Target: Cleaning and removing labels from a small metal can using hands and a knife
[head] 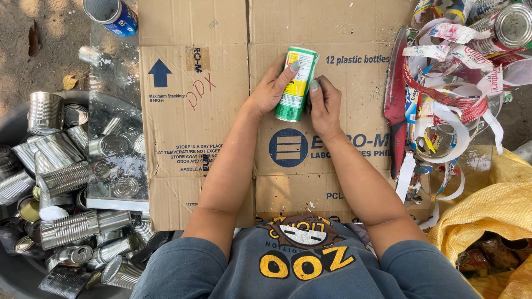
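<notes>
Centrally, both bare hands close on one labelled can (296,84), held just above a flattened cardboard sheet (221,138) on the ground. The left hand (272,86) wraps the can's left side, its grip narrow around the body, thumb across the green and yellow label. The right hand (324,105) presses the can's lower right side, fingertips at the label's edge. The can tilts slightly, its top pointing away from the person. Left of the left-hand grip, well apart, a heap of bare ribbed cans (66,182) fills a dark basin (11,127). Right of the right-hand grip lies a red-handled knife (396,105), beside a pile of stripped paper labels (454,99). Nearer on that side sits a yellow sack (487,210). Farther off to the left, a blue-labelled open can (111,14) lies on the soil.
</notes>
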